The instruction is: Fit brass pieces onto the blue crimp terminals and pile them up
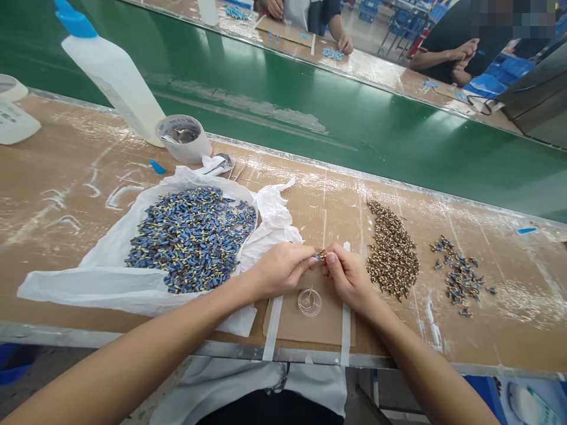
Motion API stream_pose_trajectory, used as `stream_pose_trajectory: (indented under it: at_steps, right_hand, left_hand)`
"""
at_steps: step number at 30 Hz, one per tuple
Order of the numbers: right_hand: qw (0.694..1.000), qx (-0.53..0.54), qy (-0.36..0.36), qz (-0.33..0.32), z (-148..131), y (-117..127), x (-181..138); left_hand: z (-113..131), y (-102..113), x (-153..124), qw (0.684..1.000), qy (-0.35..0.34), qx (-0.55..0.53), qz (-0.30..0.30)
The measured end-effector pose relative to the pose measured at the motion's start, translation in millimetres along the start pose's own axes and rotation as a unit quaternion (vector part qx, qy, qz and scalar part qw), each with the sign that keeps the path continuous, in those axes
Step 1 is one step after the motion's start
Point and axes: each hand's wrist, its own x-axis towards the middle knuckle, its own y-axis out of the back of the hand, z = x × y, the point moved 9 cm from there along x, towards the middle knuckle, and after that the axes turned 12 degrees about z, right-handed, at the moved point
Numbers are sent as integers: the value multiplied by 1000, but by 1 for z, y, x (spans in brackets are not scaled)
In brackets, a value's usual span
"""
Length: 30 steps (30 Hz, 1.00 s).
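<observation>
My left hand [279,270] and my right hand [348,277] meet above a cardboard pad [325,324], their fingertips pinching a tiny blue-and-brown component [319,255]. Its exact shape is too small to make out. Just below the hands sits a small clear round dish [309,302]. To the left, a large heap of blue parts with yellowish tips [190,239] lies on a crumpled white plastic bag [110,283]. On the right are a dense pile of brown parts [392,251] and a looser scatter of blue-and-brown parts [458,274].
A white squeeze bottle with a blue cap [117,74] and a roll of white tape [183,139] stand at the back left. A green conveyor belt [283,106] runs behind the bench. Across it, a co-worker's hands [345,42] rest near small blue parts.
</observation>
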Motion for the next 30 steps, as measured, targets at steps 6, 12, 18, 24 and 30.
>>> stream_pose_trajectory:
  at_steps: [6,12,18,24,30]
  right_hand:
    - [996,-47,49,-48,-9,-6,-1]
    - [994,-49,33,-96,-8,-12,-3]
    - [994,-62,17,-92,-9,-13,-2]
    - [994,-62,1,-91,-9,-15,-3]
    - [996,38,-39,-74,-3,-14,-2]
  left_hand:
    - [3,-2,-1,1000,-27,-2,-8]
    - [8,-4,-1,998,-64,-10,-25]
    - [9,-2,-1,997,-71,12,0]
    - [11,-4,-2,996,-83,42,8]
    - [9,-3,-1,999,-32,-5,14]
